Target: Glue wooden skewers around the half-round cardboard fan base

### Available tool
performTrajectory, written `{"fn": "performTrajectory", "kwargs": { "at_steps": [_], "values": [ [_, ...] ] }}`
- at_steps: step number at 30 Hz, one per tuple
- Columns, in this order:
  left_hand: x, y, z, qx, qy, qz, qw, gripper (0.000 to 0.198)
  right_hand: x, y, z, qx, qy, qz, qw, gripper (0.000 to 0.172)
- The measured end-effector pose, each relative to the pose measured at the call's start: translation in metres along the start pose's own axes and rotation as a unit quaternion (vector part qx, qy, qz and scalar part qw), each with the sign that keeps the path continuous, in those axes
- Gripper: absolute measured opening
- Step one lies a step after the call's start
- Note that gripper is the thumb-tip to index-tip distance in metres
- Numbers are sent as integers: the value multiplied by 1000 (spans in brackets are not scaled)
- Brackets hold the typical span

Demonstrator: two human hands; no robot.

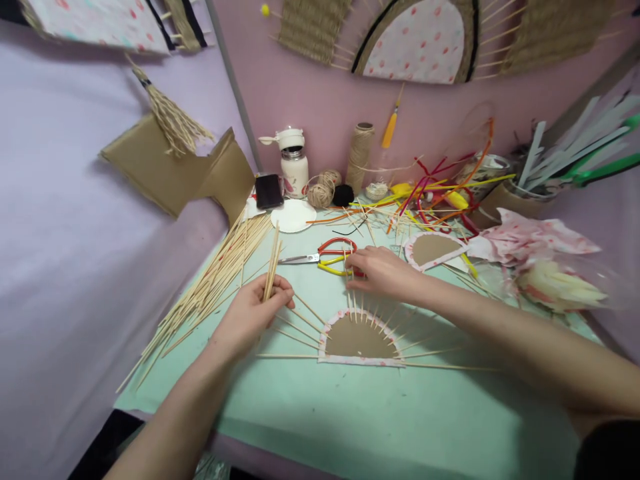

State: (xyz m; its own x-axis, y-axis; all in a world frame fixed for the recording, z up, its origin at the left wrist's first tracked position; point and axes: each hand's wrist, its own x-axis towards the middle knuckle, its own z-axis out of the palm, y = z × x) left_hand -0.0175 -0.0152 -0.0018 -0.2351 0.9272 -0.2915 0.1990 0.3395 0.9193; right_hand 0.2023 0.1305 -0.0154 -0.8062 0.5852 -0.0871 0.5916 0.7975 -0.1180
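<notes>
1. While the cardboard half-disc (357, 340) is lying flat on the green-covered desk (320, 413), its straight edge is facing the wearer. Fanned sticks (287, 356) are radiating from its patterned rim, running from 9 o'clock over 12 to 3 (clock centred on the half-disc).
2. Left hand (255, 303), near 10 o'clock: fingers are wrapping closely round a small bundle of sticks (273, 263), which is pointing upward.
3. Right hand (377, 267), at 12 o'clock: fingers are curling nearly together at the outer stretch of the sticks there. Whether they are pinching one, I cannot tell.
4. Surroundings: loose sticks (215, 273) are lying at 10 o'clock, beyond the left hand; scissors (314, 258) are resting at 11, handles close to the right fingertips. A second half-disc (433, 250) is lying between 1 and 2.
5. Judgement, spacing: the gap near 11 is looking wider than those at 12; one should be aiming each stick along a radius and matching gaps.
6. Judgement, handling: slender sticks are likely to be skewing if pushed from the far end; fingers should be guiding close to the rim, without knocking neighbours.
</notes>
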Motion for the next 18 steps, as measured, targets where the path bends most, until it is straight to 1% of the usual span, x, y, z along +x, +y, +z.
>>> {"fn": "performTrajectory", "kwargs": {
  "at_steps": [4,7,13,18],
  "values": [
    [-14,-16,-6,-32,28,-18,999,32,-12,-9,4,2,1,16,1000,30],
    [-21,-26,-7,-55,43,-28,997,33,-15,-16,3,-8,1,11,1000,30],
    [-27,-27,-9,-68,54,-25,996,34,-14,-25,1,-30,12,7,999,27],
    [-32,-31,-12,-88,54,-28,994,33,-13,-29,4,-8,-5,9,1000,21]
  ]
}}
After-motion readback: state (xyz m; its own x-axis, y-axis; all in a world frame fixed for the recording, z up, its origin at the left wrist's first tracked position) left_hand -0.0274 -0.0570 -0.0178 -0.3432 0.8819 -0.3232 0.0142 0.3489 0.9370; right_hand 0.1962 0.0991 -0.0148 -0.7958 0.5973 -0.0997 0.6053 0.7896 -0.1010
